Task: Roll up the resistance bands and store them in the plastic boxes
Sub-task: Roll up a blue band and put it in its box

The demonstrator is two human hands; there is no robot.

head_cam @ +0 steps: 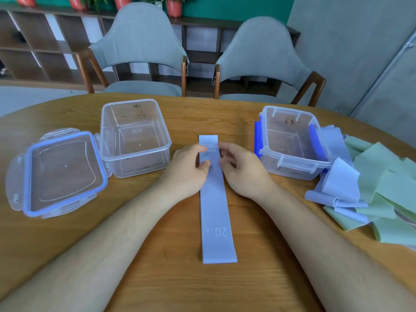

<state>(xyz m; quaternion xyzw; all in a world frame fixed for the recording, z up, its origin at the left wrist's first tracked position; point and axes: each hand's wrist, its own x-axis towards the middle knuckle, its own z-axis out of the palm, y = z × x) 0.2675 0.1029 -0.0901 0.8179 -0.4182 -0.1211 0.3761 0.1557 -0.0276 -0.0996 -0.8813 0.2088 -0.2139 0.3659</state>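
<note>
Both hands sit at the far part of a blue band that lies flat and straight on the wooden surface, running from near me toward the far side. I read "20 LB" printed close to its near end. My left hand has thumb and fingertips curled onto the band's left edge, pinching it; my right hand is curled the same way on the right edge. The band's far tip pokes out just beyond the fingers.

To the left, a clear lid with a blue seal lies flat, touching the left box, an open clear plastic tub just left of my left hand. To the right stands the right box, also open, with blue clips hanging at its sides. Against its right wall rests a loose pile of bands, blue ones nearer the box and green ones spreading to the right edge of view.

Beyond the surface two grey chairs face me, with a dark wooden shelf behind them.
</note>
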